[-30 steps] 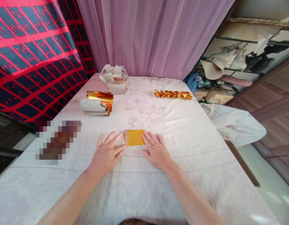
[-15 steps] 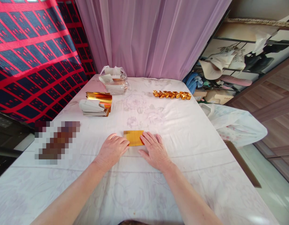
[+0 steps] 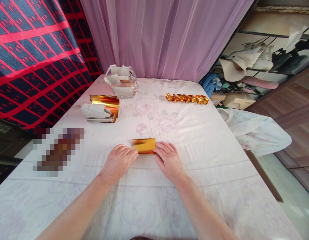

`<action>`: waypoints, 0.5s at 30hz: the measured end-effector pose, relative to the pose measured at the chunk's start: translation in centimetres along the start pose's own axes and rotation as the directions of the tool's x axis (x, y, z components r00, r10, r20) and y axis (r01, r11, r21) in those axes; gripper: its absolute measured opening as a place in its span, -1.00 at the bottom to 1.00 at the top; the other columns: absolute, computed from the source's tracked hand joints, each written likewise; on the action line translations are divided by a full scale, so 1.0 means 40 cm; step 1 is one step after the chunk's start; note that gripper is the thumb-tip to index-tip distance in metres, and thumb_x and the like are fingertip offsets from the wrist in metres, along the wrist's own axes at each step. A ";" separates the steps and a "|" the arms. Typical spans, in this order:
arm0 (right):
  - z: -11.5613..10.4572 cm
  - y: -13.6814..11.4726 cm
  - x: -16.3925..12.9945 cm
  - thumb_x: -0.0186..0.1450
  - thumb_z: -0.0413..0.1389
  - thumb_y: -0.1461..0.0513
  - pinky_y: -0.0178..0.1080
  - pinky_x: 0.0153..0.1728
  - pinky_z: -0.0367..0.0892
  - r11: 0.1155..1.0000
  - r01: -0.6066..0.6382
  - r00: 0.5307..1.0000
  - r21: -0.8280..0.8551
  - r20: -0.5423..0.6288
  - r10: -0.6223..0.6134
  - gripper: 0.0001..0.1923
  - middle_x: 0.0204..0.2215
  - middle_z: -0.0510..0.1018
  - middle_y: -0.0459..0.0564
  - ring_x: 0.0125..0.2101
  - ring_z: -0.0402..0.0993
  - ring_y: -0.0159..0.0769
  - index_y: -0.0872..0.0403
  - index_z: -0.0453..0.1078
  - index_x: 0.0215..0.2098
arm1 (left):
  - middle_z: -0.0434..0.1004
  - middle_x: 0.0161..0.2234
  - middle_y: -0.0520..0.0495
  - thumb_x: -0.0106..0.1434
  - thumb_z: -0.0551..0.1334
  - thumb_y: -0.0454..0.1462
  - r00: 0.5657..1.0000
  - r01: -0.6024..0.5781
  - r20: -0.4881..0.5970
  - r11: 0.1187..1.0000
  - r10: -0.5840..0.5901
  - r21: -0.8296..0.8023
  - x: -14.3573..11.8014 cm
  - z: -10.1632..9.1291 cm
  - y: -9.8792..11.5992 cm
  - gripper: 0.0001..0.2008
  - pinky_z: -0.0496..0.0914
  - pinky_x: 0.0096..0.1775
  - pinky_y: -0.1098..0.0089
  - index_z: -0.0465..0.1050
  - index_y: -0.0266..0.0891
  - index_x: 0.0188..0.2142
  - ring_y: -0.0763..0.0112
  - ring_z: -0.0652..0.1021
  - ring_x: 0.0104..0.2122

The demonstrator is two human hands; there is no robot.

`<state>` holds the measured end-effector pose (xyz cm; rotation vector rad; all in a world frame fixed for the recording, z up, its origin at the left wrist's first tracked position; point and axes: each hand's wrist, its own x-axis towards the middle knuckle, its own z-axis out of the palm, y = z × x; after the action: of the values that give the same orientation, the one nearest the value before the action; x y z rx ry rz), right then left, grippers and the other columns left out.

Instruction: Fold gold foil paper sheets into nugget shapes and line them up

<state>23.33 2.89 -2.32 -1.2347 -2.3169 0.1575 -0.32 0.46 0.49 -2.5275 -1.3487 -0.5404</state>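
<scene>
At lower centre, the left hand (image 3: 118, 161) and right hand (image 3: 169, 160) rest palm-down, fingers curled onto the near edge of a folded gold paper (image 3: 143, 145) — pressing, not gripping. Beyond, upper left, a gold-paper stack (image 3: 101, 109); upper right — a row of folded gold pieces (image 3: 186, 98).

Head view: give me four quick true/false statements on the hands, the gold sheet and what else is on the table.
1. Both hands, left hand and right hand, touch the gold sheet. True.
2. The gold sheet is held up off the tablecloth. False: it lies on it.
3. A row of folded gold pieces lies at the far right. True.
4. The paper stack sits right of the hands. False: it sits far left.
</scene>
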 end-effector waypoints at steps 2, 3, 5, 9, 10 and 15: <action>-0.001 0.000 0.002 0.39 0.05 0.21 0.02 0.17 0.16 1.000 -0.022 1.000 -0.010 0.006 0.022 -0.79 0.05 0.54 0.00 0.13 0.36 -0.13 -0.04 0.51 -0.11 | 0.59 -0.40 0.01 0.44 0.06 -0.28 1.000 0.025 -0.011 1.000 -0.025 -0.015 -0.001 0.003 -0.001 -0.76 0.35 -0.17 0.26 0.49 -0.21 -0.29 0.36 0.55 -0.35; -0.002 0.000 0.003 0.39 0.04 0.21 0.01 0.17 0.17 0.999 -0.037 0.999 -0.010 0.004 0.037 -0.79 0.05 0.54 -0.01 0.13 0.36 -0.13 -0.05 0.52 -0.13 | 0.60 -0.39 0.00 0.44 0.06 -0.28 0.999 0.038 -0.013 0.999 -0.038 -0.022 -0.001 0.004 -0.001 -0.75 0.36 -0.18 0.26 0.49 -0.21 -0.28 0.35 0.55 -0.35; -0.003 0.000 0.005 0.40 0.02 0.21 -0.01 0.16 0.17 0.997 -0.074 0.997 0.001 -0.010 0.074 -0.78 0.04 0.55 -0.04 0.14 0.35 -0.13 -0.06 0.54 -0.18 | 0.62 -0.36 -0.01 0.44 0.05 -0.26 0.997 0.078 -0.015 0.996 -0.079 -0.049 -0.003 0.008 -0.002 -0.74 0.37 -0.19 0.27 0.50 -0.20 -0.26 0.34 0.55 -0.33; -0.002 0.001 0.012 0.39 0.02 0.19 -0.01 0.14 0.19 0.988 -0.143 0.989 0.053 -0.028 0.145 -0.76 0.03 0.55 -0.04 0.16 0.33 -0.11 -0.06 0.55 -0.27 | 0.64 -0.32 -0.01 0.44 0.04 -0.24 0.982 0.187 -0.007 0.969 -0.190 -0.160 -0.004 0.017 -0.003 -0.75 0.39 -0.20 0.29 0.51 -0.18 -0.19 0.35 0.56 -0.31; -0.001 0.002 0.015 0.38 0.02 0.18 0.00 0.13 0.20 0.986 -0.157 0.987 0.063 -0.029 0.159 -0.76 0.03 0.56 -0.03 0.16 0.33 -0.10 -0.06 0.55 -0.29 | 0.63 -0.32 -0.01 0.44 0.04 -0.24 0.978 0.205 -0.001 0.962 -0.208 -0.183 -0.004 0.019 -0.004 -0.75 0.39 -0.20 0.29 0.51 -0.18 -0.18 0.35 0.56 -0.32; 0.002 0.002 0.037 0.36 0.04 0.17 0.00 0.07 0.21 0.978 -0.201 0.979 0.047 -0.025 0.203 -0.78 0.02 0.56 0.01 0.15 0.33 -0.06 -0.02 0.51 -0.36 | 0.62 -0.33 -0.01 0.43 0.06 -0.23 0.964 0.260 0.012 0.934 -0.265 -0.247 0.000 0.030 -0.009 -0.76 0.40 -0.22 0.28 0.50 -0.19 -0.20 0.35 0.56 -0.34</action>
<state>22.65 4.15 -1.84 -1.4386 -2.1481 0.2580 -0.37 1.10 -0.59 -2.5306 -1.7226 -0.8327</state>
